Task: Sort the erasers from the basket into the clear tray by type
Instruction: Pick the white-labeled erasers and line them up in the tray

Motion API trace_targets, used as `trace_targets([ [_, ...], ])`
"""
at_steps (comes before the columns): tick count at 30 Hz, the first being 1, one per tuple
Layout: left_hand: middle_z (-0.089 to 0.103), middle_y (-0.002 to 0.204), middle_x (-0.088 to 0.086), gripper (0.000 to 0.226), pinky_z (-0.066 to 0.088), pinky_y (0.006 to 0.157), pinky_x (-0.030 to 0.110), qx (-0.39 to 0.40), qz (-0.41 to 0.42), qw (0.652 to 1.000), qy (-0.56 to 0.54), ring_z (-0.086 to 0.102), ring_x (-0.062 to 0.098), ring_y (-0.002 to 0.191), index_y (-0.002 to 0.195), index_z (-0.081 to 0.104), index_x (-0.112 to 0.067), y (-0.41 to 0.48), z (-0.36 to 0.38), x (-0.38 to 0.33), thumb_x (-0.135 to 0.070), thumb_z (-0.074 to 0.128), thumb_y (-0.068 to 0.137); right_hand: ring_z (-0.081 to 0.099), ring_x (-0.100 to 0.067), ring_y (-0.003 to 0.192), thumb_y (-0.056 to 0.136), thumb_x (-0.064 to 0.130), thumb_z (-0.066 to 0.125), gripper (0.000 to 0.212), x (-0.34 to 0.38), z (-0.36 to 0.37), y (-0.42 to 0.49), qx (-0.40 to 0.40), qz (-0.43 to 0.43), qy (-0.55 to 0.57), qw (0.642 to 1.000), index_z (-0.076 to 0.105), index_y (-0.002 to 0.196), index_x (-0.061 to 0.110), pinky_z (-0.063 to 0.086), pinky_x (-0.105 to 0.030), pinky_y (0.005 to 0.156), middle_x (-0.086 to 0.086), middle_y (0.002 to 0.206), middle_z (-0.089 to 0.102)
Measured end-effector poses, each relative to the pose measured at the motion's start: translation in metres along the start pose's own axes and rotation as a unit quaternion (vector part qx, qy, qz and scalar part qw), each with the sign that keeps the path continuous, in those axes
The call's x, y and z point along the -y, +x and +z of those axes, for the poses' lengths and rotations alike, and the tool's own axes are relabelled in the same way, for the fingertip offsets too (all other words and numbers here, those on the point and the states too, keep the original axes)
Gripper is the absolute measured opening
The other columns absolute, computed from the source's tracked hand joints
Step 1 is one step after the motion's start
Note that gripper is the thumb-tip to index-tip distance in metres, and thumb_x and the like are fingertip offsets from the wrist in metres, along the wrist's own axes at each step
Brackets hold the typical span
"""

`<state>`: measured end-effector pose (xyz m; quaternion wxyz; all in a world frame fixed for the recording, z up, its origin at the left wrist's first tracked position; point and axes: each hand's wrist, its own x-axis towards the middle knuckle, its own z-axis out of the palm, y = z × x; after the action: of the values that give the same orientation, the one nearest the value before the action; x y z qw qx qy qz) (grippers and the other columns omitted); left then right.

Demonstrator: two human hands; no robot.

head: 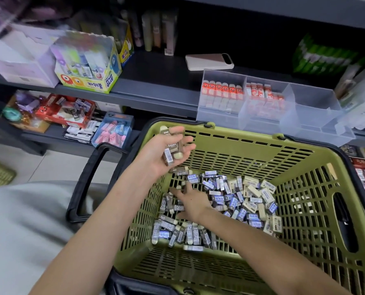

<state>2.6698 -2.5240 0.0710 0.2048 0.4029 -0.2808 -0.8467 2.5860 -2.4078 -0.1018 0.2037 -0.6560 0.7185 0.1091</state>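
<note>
Slotted hard-plastic basket (pixel 241 143) holds loose erasers (pixel 251 194) on its floor: small firm blocks in slick paper sleeves, likely light, best pinched across the long sides. Over its left rim the left hand (pixel 153 158) clasps several brown erasers (pixel 170 153); the right hand (pixel 191 202), grip wide, rests on the pile. Beyond its far rim stands the clear tray (pixel 317 111).

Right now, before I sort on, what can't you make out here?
Head view only:
- Number of erasers in the left hand: fingers cover them.
- Erasers beneath the right hand: palm hides them.
- Labels in the clear tray: too small, blurred.
- Basket near wall: cut by bottom edge.
</note>
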Motion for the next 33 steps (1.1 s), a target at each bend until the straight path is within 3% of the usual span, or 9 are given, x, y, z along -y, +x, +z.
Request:
trace_targets([
  [5, 0.073, 0.073, 0.009, 0.023, 0.055, 0.053, 0.025, 0.022, 0.013, 1.000, 0.004, 0.072, 0.024, 0.068, 0.110, 0.062, -0.009, -0.001, 0.001, -0.001, -0.002, 0.049, 0.093, 0.062, -0.029, 0.089, 0.077, 0.042, 0.071, 0.081, -0.008, 0.008, 0.005, -0.008, -0.012, 0.075, 0.997, 0.028, 0.142, 0.021, 0.051, -0.032, 0.067, -0.018, 0.142, 0.031],
  [12, 0.070, 0.069, 0.005, 0.014, 0.054, 0.053, 0.025, -0.003, -0.019, 0.999, 0.043, 0.067, 0.018, 0.061, 0.104, 0.061, -0.010, 0.005, 0.002, 0.004, -0.007, 0.057, 0.091, 0.052, -0.011, 0.079, 0.075, 0.043, 0.068, 0.066, -0.033, -0.013, -0.025, -0.092, -0.001, 0.207, 0.974, 0.042, 0.132, 0.022, 0.043, -0.023, 0.062, -0.001, 0.115, 0.050],
  [15, 0.070, 0.067, 0.002, 0.013, 0.052, 0.051, 0.023, -0.027, -0.036, 0.996, 0.082, 0.066, 0.015, 0.059, 0.097, 0.060, -0.012, 0.007, 0.002, 0.010, -0.014, 0.066, 0.086, 0.052, -0.004, 0.090, 0.074, 0.044, 0.070, 0.059, -0.041, -0.047, -0.047, -0.161, 0.028, 0.338, 0.927, 0.046, 0.126, 0.029, 0.044, -0.021, 0.077, 0.007, 0.110, 0.051],
  [18, 0.068, 0.075, 0.004, 0.029, 0.051, 0.051, 0.023, -0.032, -0.063, 0.988, 0.137, 0.065, 0.016, 0.064, 0.096, 0.061, -0.012, 0.007, 0.007, 0.017, -0.031, 0.074, 0.078, 0.050, 0.004, 0.081, 0.068, 0.050, 0.071, 0.051, -0.044, -0.095, -0.070, -0.227, 0.004, 0.449, 0.864, 0.044, 0.112, 0.051, 0.042, -0.012, 0.072, 0.014, 0.101, 0.052],
  [21, 0.069, 0.089, 0.006, 0.054, 0.049, 0.064, 0.027, 0.033, -0.100, 0.978, 0.179, 0.062, 0.018, 0.073, 0.099, 0.065, -0.013, 0.004, 0.016, 0.023, -0.052, 0.076, 0.062, 0.055, -0.004, 0.078, 0.066, 0.046, 0.073, 0.054, -0.042, -0.138, -0.083, -0.223, -0.046, 0.532, 0.816, 0.048, 0.114, 0.053, 0.046, -0.019, 0.067, 0.013, 0.097, 0.054],
  [25, 0.069, 0.084, 0.006, 0.049, 0.046, 0.068, 0.027, 0.109, -0.138, 0.982, 0.066, 0.060, 0.017, 0.068, 0.086, 0.071, -0.012, 0.002, 0.031, 0.028, -0.054, 0.075, 0.061, 0.046, -0.011, 0.068, 0.076, 0.021, 0.076, 0.052, -0.037, -0.168, -0.085, -0.243, -0.055, 0.514, 0.821, 0.054, 0.115, 0.047, 0.048, -0.036, 0.065, 0.002, 0.085, 0.053],
  [27, 0.066, 0.086, 0.008, 0.053, 0.046, 0.077, 0.031, 0.097, -0.127, 0.987, 0.021, 0.062, 0.020, 0.076, 0.096, 0.065, -0.010, 0.004, 0.037, 0.033, -0.050, 0.075, 0.062, 0.041, -0.010, 0.065, 0.077, 0.019, 0.075, 0.049, -0.035, -0.172, -0.086, -0.280, -0.036, 0.469, 0.837, 0.057, 0.119, 0.036, 0.046, -0.039, 0.070, 0.007, 0.080, 0.050],
  [31, 0.069, 0.086, 0.005, 0.040, 0.048, 0.074, 0.034, 0.114, -0.078, 0.990, -0.034, 0.066, 0.021, 0.078, 0.094, 0.069, -0.015, 0.006, 0.047, 0.039, -0.045, 0.070, 0.068, 0.040, -0.006, 0.059, 0.077, 0.021, 0.075, 0.048, -0.034, -0.171, -0.092, -0.335, -0.029, 0.423, 0.841, 0.059, 0.121, 0.029, 0.041, -0.026, 0.060, 0.015, 0.078, 0.049],
  [33, 0.070, 0.085, 0.003, 0.035, 0.050, 0.069, 0.033, 0.129, -0.054, 0.990, -0.031, 0.067, 0.020, 0.076, 0.089, 0.075, -0.019, 0.005, 0.050, 0.040, -0.048, 0.067, 0.071, 0.041, -0.006, 0.060, 0.077, 0.018, 0.075, 0.046, -0.035, -0.170, -0.096, -0.355, -0.026, 0.437, 0.826, 0.060, 0.118, 0.032, 0.039, -0.023, 0.057, 0.007, 0.077, 0.053],
])
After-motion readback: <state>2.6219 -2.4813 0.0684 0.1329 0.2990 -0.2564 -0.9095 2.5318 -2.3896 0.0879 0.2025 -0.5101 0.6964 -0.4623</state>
